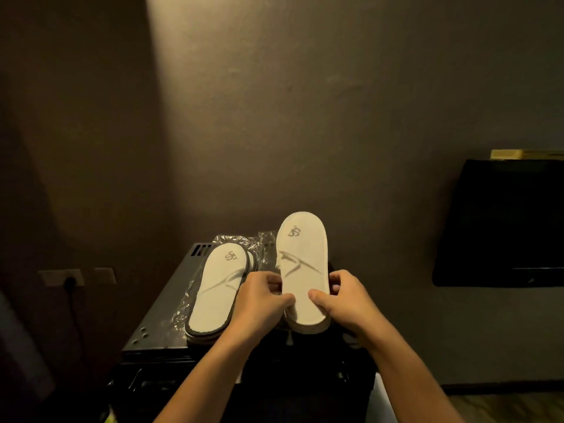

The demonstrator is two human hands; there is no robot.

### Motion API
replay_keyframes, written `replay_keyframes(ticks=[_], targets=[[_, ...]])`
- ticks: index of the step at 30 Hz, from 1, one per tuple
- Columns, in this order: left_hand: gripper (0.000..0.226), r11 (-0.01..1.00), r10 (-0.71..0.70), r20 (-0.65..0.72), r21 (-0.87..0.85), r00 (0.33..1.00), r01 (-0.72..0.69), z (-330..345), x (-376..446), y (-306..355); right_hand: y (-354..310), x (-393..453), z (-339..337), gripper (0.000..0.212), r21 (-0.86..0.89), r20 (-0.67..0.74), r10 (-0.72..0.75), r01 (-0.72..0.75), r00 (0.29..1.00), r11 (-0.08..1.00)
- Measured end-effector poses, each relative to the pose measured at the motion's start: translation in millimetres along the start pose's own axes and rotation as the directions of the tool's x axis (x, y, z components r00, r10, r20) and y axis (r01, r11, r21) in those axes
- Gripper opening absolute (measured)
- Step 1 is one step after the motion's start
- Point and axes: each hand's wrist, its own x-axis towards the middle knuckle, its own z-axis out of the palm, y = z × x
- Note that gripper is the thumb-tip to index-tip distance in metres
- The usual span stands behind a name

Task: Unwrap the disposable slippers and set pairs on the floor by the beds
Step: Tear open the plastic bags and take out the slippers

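A white disposable slipper (302, 264), flat with a grey logo near its toe, is held up toe-away in front of me. My left hand (262, 303) grips its left edge and my right hand (345, 300) its right edge, thumbs on top near the heel. To the left a stack of similar white slippers (213, 294) lies in clear plastic wrap (238, 239) on top of a black cabinet (158, 328). More crinkled wrap shows behind the held slipper.
The black cabinet stands against a dim brown wall. A wall socket with a plug (62, 277) sits low on the left. A dark flat screen (500, 224) hangs at the right. Wooden floor (503, 407) shows at the lower right.
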Motion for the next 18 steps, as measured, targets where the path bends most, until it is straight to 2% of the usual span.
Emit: replay_keyframes(ticks=[4, 6, 8, 10, 12, 14, 18], targets=[[0.051, 0.984, 0.008, -0.119, -0.174, 0.993, -0.029, 1, -11, 10, 4, -6, -7, 0.065, 0.228, -0.036, -0.071, 0.078, 0.997, 0.97], [0.046, 0.961, -0.031, -0.135, -0.277, 0.99, -0.008, 1, -14, 14, 7, -11, -9, 0.064, 0.344, -0.025, -0.11, 0.112, 0.994, 0.932], [0.027, 0.924, -0.082, -0.034, -0.377, 0.996, 0.063, 1, -18, 20, 11, -19, -13, 0.061, 0.413, -0.008, -0.153, 0.142, 0.988, 0.9], [0.021, 0.885, -0.076, 0.094, -0.452, 0.993, 0.11, 2, -24, 23, 16, -26, -15, 0.055, 0.463, -0.006, -0.195, 0.175, 0.981, 0.869], [0.021, 0.869, -0.037, 0.107, -0.487, 0.994, 0.085, 3, -26, 23, 19, -32, -17, 0.05, 0.48, -0.039, -0.244, 0.233, 0.969, 0.846], [0.027, 0.863, -0.007, 0.071, -0.503, 0.997, 0.042, 7, -26, 25, 20, -36, -20, 0.042, 0.418, -0.097, -0.298, 0.31, 0.95, 0.854], [0.05, 0.866, 0.016, -0.005, -0.5, 1.0, -0.017, 15, -28, 33, 18, -40, -25, 0.037, 0.355, -0.179, -0.328, 0.372, 0.928, 0.858]])
